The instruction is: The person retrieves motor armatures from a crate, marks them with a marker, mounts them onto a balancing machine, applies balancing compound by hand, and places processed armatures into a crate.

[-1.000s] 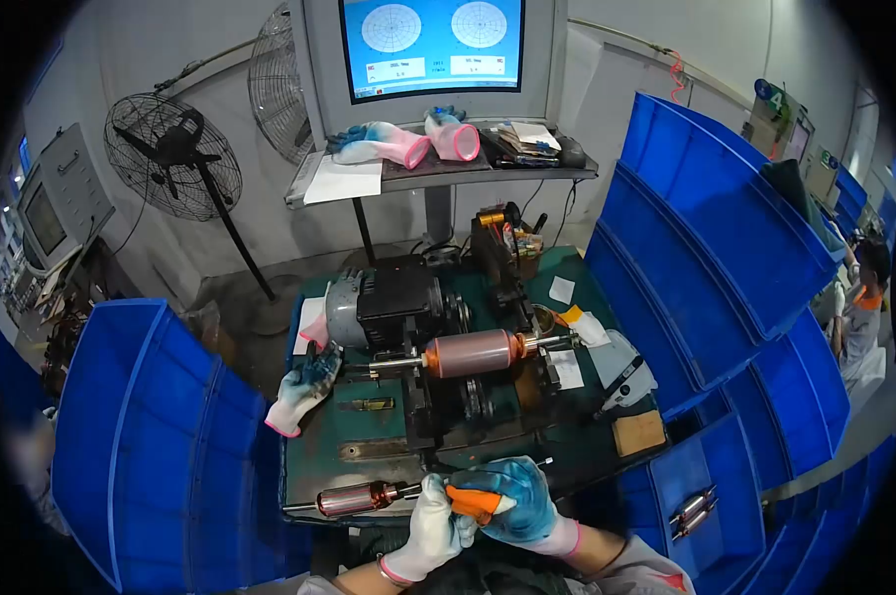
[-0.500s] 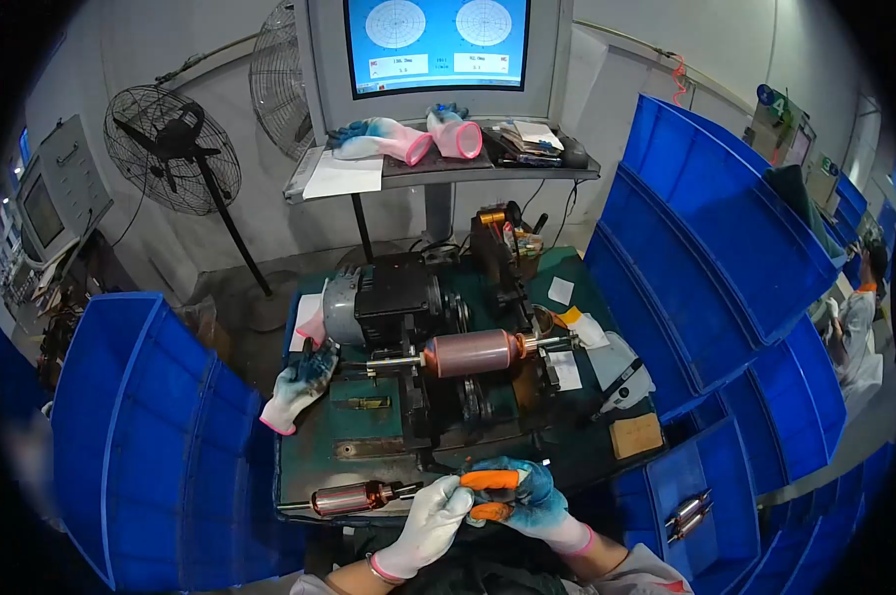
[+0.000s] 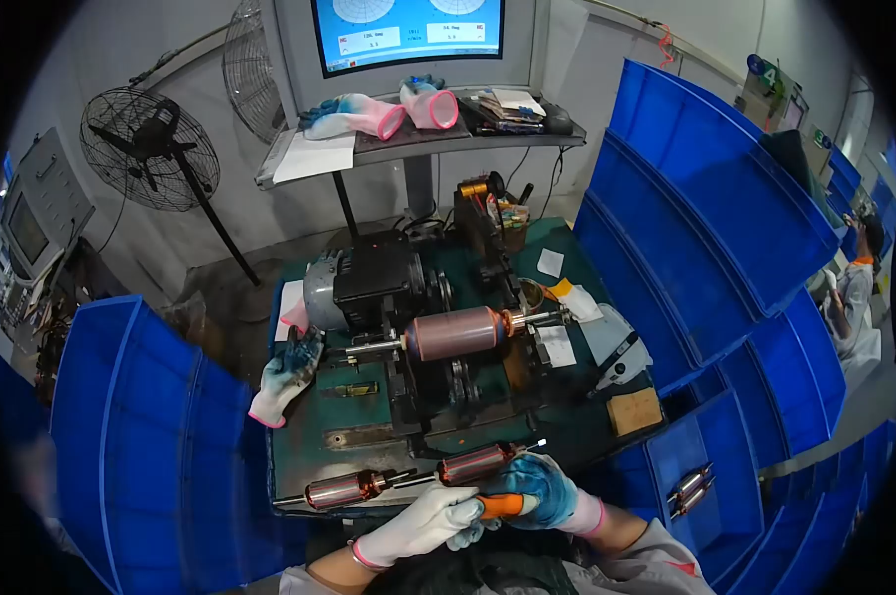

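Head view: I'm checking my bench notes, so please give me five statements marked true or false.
1. Both hands are bare. False: the left hand and right hand wear gloves.
2. An orange piece shows between the hands. True.
3. Only one small armature lies along the bench's near edge. False: a left small armature and a right small armature lie there.
4. The large armature lies beyond both small ones. True.
5. The monitor is dark. False: its screen is lit blue.

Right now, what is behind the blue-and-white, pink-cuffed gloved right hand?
A reddish cylindrical rotor with copper windings shows partly behind the right hand. The hand covers some of its right end and whatever else lies directly behind.
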The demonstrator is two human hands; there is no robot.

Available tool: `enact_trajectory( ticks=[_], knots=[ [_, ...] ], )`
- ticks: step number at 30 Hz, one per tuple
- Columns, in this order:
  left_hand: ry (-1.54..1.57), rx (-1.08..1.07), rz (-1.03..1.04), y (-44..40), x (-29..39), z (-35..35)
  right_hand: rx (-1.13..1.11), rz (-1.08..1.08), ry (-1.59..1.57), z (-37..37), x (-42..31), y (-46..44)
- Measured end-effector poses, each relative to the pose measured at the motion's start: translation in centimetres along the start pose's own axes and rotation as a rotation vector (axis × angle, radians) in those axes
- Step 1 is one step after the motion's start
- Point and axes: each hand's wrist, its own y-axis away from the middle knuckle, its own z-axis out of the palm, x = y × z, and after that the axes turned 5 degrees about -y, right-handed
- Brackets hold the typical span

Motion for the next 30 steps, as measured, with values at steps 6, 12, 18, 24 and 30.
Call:
enact_trajectory(
  ticks=[6, 12, 18, 24, 30],
  knots=[
    [-0.756, 0.165, 0.549, -1.5, 1.3, -0.1, 0.420, 0.088, -0.484, 1.5, 1.1, 0.8],
    [-1.379, 1.060, 0.621, -6.5, 10.8, -4.0, 0.780, 0.300, -0.244, 0.8, 2.2, -0.5],
    [-1.455, 0.729, 0.131, -8.7, 13.0, -7.7, 0.981, 0.417, -0.076, -1.3, 3.6, -2.2],
    [-1.604, 0.891, 0.392, -8.6, 10.8, -6.5, 0.827, 0.168, 0.434, -3.7, 7.8, -6.1],
    [-1.610, 0.879, 0.433, -8.7, 10.8, -7.4, 0.578, 0.055, 0.708, -4.2, 6.9, -7.2]
  ],
)
